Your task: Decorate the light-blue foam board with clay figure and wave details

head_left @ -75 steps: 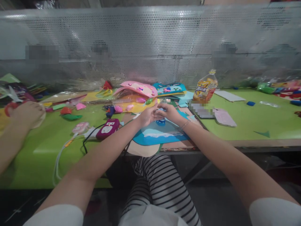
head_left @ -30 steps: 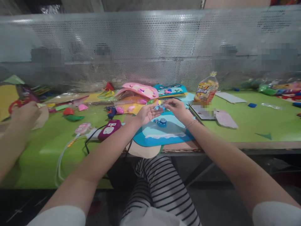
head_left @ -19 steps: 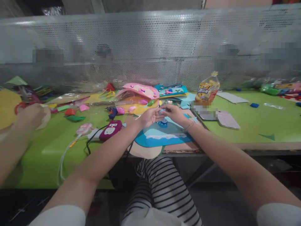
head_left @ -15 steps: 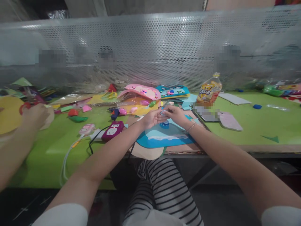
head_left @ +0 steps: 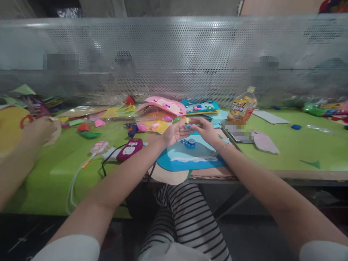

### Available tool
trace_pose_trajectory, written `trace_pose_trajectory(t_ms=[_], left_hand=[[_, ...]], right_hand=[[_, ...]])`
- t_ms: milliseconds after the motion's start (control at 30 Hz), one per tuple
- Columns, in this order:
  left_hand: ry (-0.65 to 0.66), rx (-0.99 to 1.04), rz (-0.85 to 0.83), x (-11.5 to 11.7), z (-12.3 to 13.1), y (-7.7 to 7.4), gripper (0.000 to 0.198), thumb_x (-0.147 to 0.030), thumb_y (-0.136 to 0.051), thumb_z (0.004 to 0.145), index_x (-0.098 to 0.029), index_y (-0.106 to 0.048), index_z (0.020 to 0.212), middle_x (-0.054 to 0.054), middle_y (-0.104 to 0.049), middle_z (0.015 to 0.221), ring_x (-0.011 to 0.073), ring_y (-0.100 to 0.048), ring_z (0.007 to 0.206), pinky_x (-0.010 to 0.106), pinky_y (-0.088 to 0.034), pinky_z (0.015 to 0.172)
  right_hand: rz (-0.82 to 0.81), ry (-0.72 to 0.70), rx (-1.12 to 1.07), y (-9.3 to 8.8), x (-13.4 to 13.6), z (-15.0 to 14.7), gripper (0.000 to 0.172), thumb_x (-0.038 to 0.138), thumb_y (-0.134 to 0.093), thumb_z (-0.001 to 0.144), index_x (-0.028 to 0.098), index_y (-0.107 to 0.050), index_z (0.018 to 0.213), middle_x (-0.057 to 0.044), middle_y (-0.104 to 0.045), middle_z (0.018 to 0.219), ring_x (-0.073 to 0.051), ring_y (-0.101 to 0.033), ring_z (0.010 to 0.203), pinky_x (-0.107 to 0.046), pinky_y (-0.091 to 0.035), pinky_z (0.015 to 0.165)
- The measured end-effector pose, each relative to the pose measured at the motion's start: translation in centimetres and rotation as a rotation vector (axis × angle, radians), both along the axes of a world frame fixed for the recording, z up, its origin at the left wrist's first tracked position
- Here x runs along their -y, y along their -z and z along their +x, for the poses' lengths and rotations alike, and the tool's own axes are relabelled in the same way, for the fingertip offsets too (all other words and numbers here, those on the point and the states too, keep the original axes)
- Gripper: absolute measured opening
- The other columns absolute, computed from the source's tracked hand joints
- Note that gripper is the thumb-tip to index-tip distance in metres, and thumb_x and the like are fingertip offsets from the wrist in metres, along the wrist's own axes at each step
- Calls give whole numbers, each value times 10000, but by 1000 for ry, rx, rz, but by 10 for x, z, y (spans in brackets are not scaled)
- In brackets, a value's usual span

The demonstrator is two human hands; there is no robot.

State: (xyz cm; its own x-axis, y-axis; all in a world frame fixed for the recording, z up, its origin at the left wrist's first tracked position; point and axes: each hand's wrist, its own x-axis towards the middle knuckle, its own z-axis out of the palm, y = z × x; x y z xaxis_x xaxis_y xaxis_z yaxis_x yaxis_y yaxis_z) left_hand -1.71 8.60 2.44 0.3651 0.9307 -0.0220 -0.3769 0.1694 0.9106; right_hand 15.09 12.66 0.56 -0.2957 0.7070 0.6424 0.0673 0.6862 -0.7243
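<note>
1. The left hand (head_left: 176, 133) was palm up with its fingers loosely extended, not clenched, apparently to make a small rest for a light-blue piece (head_left: 188, 126), perhaps clay.
2. The piece sat at the left fingertips. The right hand (head_left: 206, 130) met it from the other side, thumb beside it and index finger lifted apart; whether the right fingers gripped it could not be told.
3. Both hands hung above a blue craft sheet (head_left: 174, 165), near its blue domed decoration (head_left: 191, 143); the sheet lay at the table's near edge, probably for easy reach.
4. Pink (head_left: 168, 105) and teal decorated sheets (head_left: 201, 106) lay beyond, likely to leave the near space free.
5. At the left, a co-worker's hand (head_left: 40, 132) was by red-handled scissors (head_left: 25, 120).
6. The snack bag (head_left: 243, 108) stood tilted, bearing bold white lettering too small to read. The purple device (head_left: 130, 149) showed a white figure but no legible brand.
</note>
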Motion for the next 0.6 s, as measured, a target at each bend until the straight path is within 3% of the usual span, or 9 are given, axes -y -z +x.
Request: trace_pose_trajectory(t_ms=[100,267,367,467,600], left_hand=[[39,49,18,3,2,0,453,-467,-374,924,-106,-647,946,101,-719,839,164,-682,800,314,-470,901],[93,3,4,8,7,0,481,-489,-356,925,-107,-646,957,114,-719,871,178,-680,850,317,-460,913],[108,-33,-13,9,8,0,518,-491,-308,936,-103,-651,929,139,-719,892,196,-677,899,324,-453,919],[121,-57,-17,8,6,-2,548,-501,-292,933,-92,-656,932,164,-715,911,217,-670,937,332,-454,917],[118,-70,-46,5,1,-6,556,-534,-330,906,-88,-660,882,185,-714,887,244,-675,925,342,-472,887]], right_hand=[[111,12,151,3,0,-1,371,407,-657,719,206,-663,1031,-76,-671,1006,-203,-607,896,-327,-499,761],[156,138,226,1,5,-4,288,430,-569,782,163,-672,810,-18,-588,652,-131,-483,597,-264,-393,564],[115,171,220,-4,10,-4,346,469,-563,777,165,-560,612,18,-463,549,-105,-400,547,-242,-317,501],[52,152,171,-8,14,-6,418,514,-564,763,181,-464,533,30,-398,516,-97,-369,526,-234,-302,471],[-92,75,11,-8,12,-9,400,568,-577,740,181,-557,640,7,-525,589,-117,-473,559,-244,-404,506]])
